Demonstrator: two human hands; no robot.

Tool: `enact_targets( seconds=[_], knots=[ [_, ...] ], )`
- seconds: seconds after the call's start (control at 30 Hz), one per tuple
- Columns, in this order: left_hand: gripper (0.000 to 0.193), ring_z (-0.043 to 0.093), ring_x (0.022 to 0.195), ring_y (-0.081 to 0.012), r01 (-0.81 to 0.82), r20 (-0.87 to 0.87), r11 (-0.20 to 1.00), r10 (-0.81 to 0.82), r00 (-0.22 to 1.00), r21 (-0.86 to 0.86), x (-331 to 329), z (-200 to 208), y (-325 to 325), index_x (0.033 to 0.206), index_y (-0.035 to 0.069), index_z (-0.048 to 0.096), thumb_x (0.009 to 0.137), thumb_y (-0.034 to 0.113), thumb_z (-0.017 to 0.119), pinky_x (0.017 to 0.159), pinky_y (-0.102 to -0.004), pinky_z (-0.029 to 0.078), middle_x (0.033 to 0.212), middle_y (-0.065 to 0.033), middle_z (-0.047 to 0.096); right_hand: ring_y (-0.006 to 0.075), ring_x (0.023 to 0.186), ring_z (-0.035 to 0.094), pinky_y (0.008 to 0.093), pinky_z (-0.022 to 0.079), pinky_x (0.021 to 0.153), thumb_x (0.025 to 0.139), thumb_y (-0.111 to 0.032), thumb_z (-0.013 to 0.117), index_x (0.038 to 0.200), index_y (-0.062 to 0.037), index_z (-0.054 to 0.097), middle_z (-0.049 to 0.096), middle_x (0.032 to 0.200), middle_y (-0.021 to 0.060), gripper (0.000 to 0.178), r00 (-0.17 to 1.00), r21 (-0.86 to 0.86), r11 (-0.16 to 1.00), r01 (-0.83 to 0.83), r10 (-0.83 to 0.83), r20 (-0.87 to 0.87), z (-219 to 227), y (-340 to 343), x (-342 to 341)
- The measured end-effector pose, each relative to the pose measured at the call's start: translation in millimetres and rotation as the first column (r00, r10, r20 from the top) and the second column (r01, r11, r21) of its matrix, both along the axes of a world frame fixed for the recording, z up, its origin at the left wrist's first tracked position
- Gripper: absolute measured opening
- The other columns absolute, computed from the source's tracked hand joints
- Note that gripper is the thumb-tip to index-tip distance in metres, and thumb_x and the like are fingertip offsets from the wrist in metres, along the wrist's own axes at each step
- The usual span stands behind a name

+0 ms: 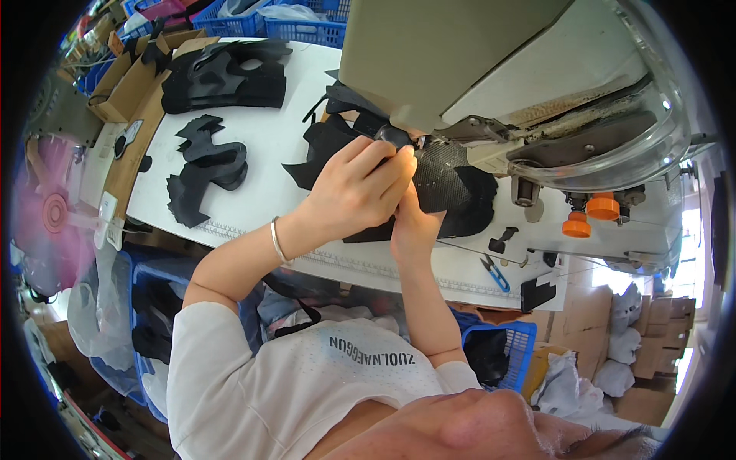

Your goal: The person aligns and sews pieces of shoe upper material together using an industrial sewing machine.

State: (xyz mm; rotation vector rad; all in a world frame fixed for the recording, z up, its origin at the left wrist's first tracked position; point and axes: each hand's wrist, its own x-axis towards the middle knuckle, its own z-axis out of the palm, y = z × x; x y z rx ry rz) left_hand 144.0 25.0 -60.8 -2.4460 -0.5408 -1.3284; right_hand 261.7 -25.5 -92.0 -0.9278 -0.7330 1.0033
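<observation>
Pinching the black mesh piece (448, 180) with both the left hand (356, 188) and right hand (414, 222), feed it steadily under the sewing machine (491, 69), fingers clear.

Place: we take this for a sewing workshop.
Machine: we see an industrial sewing machine (491, 84) on a white worktable (291, 138).
Stock: we see stacked black cut pieces (222, 77), blue crates (307, 23), cardboard boxes (126, 80).

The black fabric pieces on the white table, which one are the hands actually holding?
The black mesh piece at the sewing machine, pinched by both the left hand and right hand. The other black stacks lie untouched farther left.
</observation>
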Motion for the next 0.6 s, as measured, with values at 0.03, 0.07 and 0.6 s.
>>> enact_targets(
  seconds=[0.03, 0.07, 0.6],
  knots=[
    [0.055, 0.058, 0.088, -0.0245, 0.014, 0.005, 1.000, -0.014, 1.000, -0.017, 1.1, 1.3, 1.1, 0.095, -0.005, 0.066, 0.045, 0.017, 0.062, 0.073, -0.0339, 0.051, 0.104, -0.0125, 0.065, 0.0116, 0.058, 0.061, 0.0221, 0.048, 0.045, 0.093, -0.012, 0.064, 0.104, 0.0004, 0.060, 0.064, 0.086, 0.0051, 0.017, 1.000, -0.002, 1.000, -0.001, 0.001, 0.002, -0.8, 1.1, 2.5],
    [0.054, 0.058, 0.088, -0.0251, 0.027, 0.009, 0.999, -0.027, 1.000, -0.034, 1.7, 3.0, 2.2, 0.095, -0.005, 0.066, 0.045, 0.016, 0.064, 0.074, -0.0345, 0.052, 0.104, -0.0130, 0.064, 0.0116, 0.057, 0.061, 0.0219, 0.048, 0.044, 0.094, -0.012, 0.064, 0.103, 0.0007, 0.060, 0.064, 0.085, 0.0051, 0.017, 1.000, -0.029, 1.000, -0.008, 0.008, 0.016, -2.8, 2.1, 5.9],
    [0.024, 0.062, 0.094, -0.0187, 0.236, -0.083, 0.939, -0.264, 0.961, -0.250, -29.1, 29.7, 35.6, 0.090, 0.005, 0.074, 0.067, 0.007, 0.069, 0.078, -0.0274, 0.056, 0.101, 0.0002, 0.071, 0.0156, 0.058, 0.062, 0.0249, 0.049, 0.047, 0.095, -0.013, 0.061, 0.111, 0.0015, 0.057, 0.064, 0.084, 0.0084, 0.022, 0.993, -0.004, 0.994, -0.114, 0.114, 0.010, -2.6, -0.7, -8.6]
  ],
)
